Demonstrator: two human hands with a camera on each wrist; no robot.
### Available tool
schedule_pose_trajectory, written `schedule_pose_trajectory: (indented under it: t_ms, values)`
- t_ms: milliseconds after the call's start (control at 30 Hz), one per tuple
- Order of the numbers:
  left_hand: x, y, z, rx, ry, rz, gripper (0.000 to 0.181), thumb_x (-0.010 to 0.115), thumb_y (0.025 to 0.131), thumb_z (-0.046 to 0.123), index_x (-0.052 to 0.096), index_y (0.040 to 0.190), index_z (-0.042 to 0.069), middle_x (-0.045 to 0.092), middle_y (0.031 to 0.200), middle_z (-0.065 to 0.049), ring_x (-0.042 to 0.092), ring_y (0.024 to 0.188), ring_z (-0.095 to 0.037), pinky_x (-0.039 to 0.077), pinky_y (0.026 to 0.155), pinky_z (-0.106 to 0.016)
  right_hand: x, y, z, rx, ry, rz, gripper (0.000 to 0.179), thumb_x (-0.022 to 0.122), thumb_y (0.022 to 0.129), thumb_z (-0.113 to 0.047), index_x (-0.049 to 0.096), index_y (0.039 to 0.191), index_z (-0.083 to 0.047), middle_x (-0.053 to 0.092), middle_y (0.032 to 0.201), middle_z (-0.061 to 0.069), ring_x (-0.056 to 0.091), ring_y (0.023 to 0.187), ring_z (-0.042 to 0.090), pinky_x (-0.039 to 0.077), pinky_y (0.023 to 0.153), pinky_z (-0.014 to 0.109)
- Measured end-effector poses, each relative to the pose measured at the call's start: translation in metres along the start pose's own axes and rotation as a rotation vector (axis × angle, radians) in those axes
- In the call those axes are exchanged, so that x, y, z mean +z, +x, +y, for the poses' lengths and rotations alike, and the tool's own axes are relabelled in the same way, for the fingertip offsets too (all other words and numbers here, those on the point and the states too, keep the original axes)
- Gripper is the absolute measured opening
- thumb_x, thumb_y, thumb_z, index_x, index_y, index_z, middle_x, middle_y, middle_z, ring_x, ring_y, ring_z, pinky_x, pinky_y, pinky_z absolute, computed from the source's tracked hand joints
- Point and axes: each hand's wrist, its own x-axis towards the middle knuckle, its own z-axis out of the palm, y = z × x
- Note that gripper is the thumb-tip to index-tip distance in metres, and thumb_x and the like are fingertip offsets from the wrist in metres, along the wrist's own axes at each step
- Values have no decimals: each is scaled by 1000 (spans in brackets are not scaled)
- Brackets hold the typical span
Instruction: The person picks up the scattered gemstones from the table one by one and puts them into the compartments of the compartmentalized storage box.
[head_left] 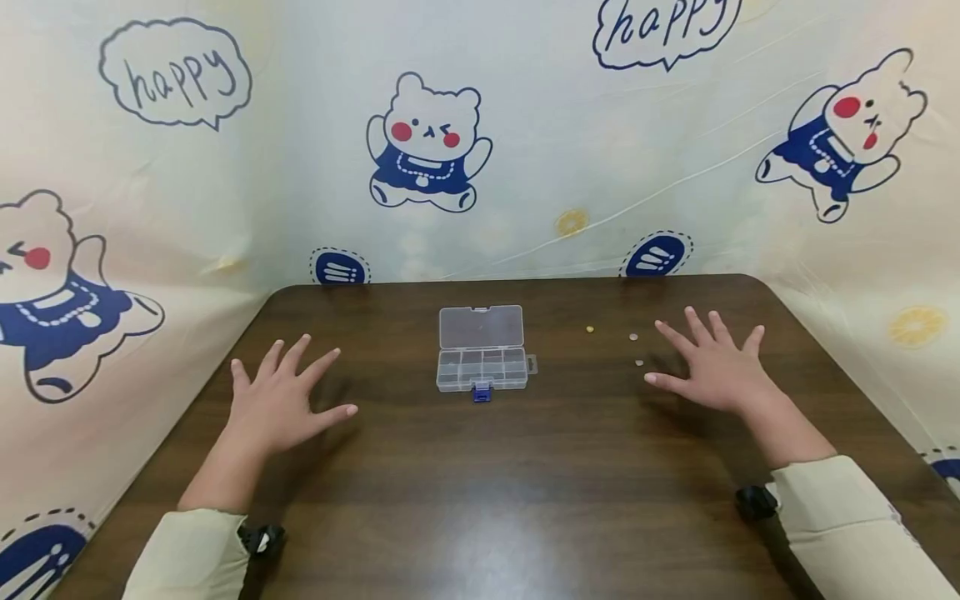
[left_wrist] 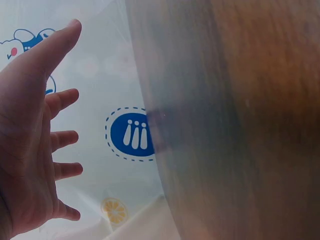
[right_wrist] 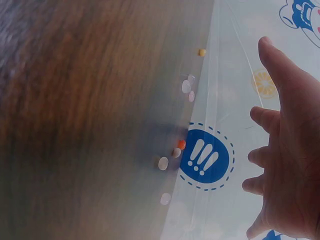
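Observation:
A clear plastic compartment box (head_left: 460, 372) stands at the middle of the table, its lid (head_left: 481, 327) raised toward the back and a blue latch (head_left: 482, 393) at its front. To the left of it, my left hand (head_left: 273, 408) is spread above the table and holds nothing. On the other side my right hand (head_left: 716, 367) is also spread, fingers straight and empty. Small pill-like pieces lie near it: a yellow piece (head_left: 590, 329) and pale pieces (head_left: 633, 337) left of the fingers. The right wrist view adds an orange piece (right_wrist: 181, 145) and several whitish pieces (right_wrist: 163, 163), partly hidden by my hand in the head view.
The dark brown wooden table (head_left: 480, 475) has rounded back corners. A pale curtain (head_left: 540, 125) printed with bears hangs behind it and along both sides. Dark straps with small devices (head_left: 262, 540) sit at both sleeve cuffs.

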Motion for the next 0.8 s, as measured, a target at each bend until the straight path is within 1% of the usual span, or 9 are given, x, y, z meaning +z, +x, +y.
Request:
schedule_pose_trajectory:
  t_ms: [200,500,667,800]
  values:
    - [0,1,0,1,-7,14,93,55,77,80,39,150,24,23,156,-24,16,138,-54,-10,94,-80,0,0,-1,0,0,1,100,41,81,-83,23,156,-20,8,157,30,4,139,56,-22,86,79]
    - [0,1,1,-3,-12,11,94,55,77,80,38,150,25,22,156,-24,16,138,-54,-9,94,-81,-1,0,-4,-5,-1,0,100,40,81,-84,22,156,-21,7,158,29,4,140,56,-22,86,79]
    - [0,3,5,2,-25,5,96,51,75,84,37,150,25,21,156,-24,16,138,-54,-8,94,-81,-3,0,-6,-8,12,-3,100,42,81,-83,21,156,-21,7,158,29,4,140,56,-21,86,79]
    - [1,6,10,10,-38,3,97,49,75,85,36,151,27,21,157,-23,16,138,-55,-7,94,-82,-3,0,-7,-16,49,-1,97,47,83,-79,21,157,-21,6,158,28,2,140,56,-19,87,80]
